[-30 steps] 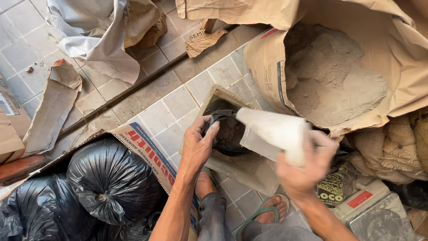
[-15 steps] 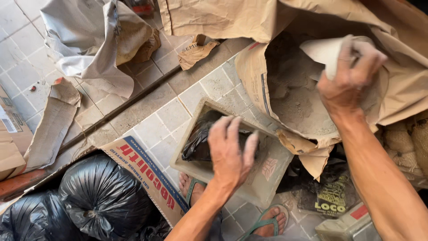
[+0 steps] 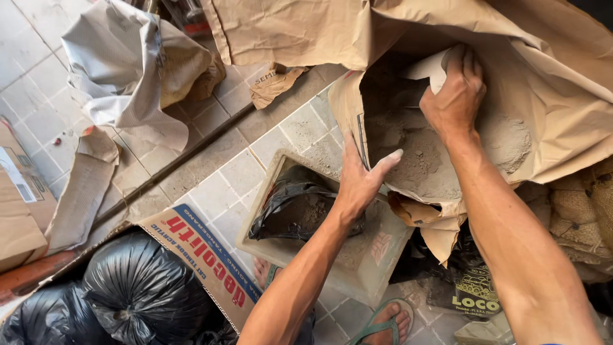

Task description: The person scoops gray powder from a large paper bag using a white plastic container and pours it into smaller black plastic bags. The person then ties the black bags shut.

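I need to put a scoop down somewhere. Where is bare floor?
Bare tiles lie between the square tray, the torn grey sack and the printed cardboard. Crowded: black bags lower left, open brown sack where both hands work.

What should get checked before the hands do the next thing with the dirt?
1. Right hand is in the torn paper sack, gripping the pale scoop: ok.
2. Scoop full: cannot tell, mostly hidden.
3. Left hand steadies the sack's edge: ok.
4. Black bag in the square tray gapes open: ok.
5. Sandalled foot apart from the tray: cannot tell.
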